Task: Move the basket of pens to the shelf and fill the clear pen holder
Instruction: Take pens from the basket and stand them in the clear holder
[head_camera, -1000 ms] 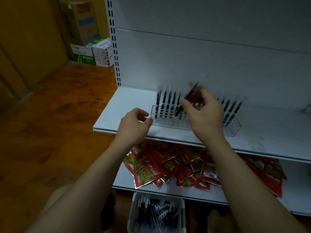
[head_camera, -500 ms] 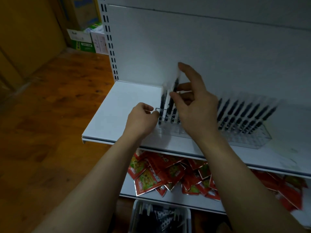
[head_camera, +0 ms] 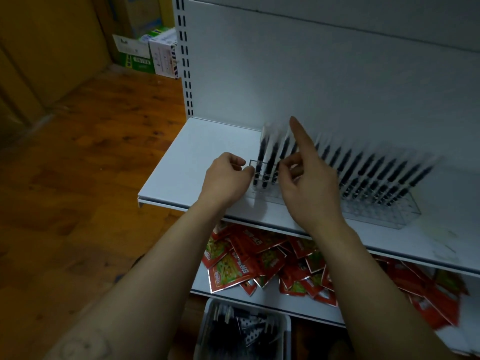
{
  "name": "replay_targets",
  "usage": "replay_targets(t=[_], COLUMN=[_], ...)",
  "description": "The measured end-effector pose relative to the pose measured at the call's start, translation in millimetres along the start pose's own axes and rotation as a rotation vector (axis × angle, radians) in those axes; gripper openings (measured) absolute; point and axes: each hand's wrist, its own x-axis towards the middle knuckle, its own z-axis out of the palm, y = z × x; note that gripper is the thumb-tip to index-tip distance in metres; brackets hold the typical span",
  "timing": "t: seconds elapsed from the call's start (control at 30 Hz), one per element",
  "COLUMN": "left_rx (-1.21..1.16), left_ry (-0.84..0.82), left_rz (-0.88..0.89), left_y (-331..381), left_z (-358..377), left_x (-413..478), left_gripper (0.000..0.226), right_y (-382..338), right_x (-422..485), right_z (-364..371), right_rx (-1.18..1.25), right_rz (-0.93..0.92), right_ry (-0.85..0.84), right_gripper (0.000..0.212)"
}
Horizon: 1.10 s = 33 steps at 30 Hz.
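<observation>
While both hands work at the left end of the clear pen holder (head_camera: 384, 216), the holder sits on the white shelf (head_camera: 197, 157), running from dead centre out toward 3 o'clock. Black pens (head_camera: 363, 170) stand in it row after row, leaning toward 1 o'clock, blurred at their tops.

Left hand (head_camera: 226, 178) now: fingers curled into a loose fist, thumb tip right against the holder's left corner. Touching it, yes; whether it truly grips the clear wall, I cannot tell.

Right hand (head_camera: 309, 188), just at the left hand's 3 o'clock: index finger (head_camera: 302, 141) straight, pointing to 12, in front of the leftmost pens. Thumb and the other fingers curl in toward those pens, but the blur hides whether they pinch one.

Down at 6 o'clock, the white basket (head_camera: 206, 315) of pens rests low, below the bottom shelf (head_camera: 275, 300), dark pens heaped inside. Red snack packets (head_camera: 233, 266) lie scattered across that bottom shelf. Up at 11 o'clock, cardboard boxes (head_camera: 145, 50) stand on the wooden floor (head_camera: 91, 157).
</observation>
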Motion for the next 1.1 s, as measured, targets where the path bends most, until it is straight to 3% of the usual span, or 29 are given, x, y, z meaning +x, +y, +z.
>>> replay_targets(t=[0.4,0.67,0.87,0.97,1.1], left_rx=[0.059,0.226,0.47,0.529,0.557], left_ry=[0.011,-0.165,-0.301,-0.359,-0.435], left_rz=[0.098,0.073,-0.163,-0.297,-0.305], left_y=[-16.1,-75.4,-170.3,-214.0,-225.2], left_z=[-22.4,4.6,14.2,21.4,35.5], left_x=[-96.0,-140.8,-172.3,-183.0,-166.7], left_gripper=[0.021,0.01,0.007,0.012,0.021], right_y=[-3.6,27.5,74.6,100.7,124.9], right_x=[-78.4,-146.2,-223.2,-252.1,-269.3], right_z=[-9.0,16.8,36.9,45.2,58.7], right_rx=[0.117,0.033,0.051,0.032,-0.021], right_rz=[0.229,0.343,0.579,0.712,0.803], right_ry=[-0.196,-0.392,-0.671,-0.827,-0.99], right_gripper=[0.054,0.045,0.051,0.037,0.034])
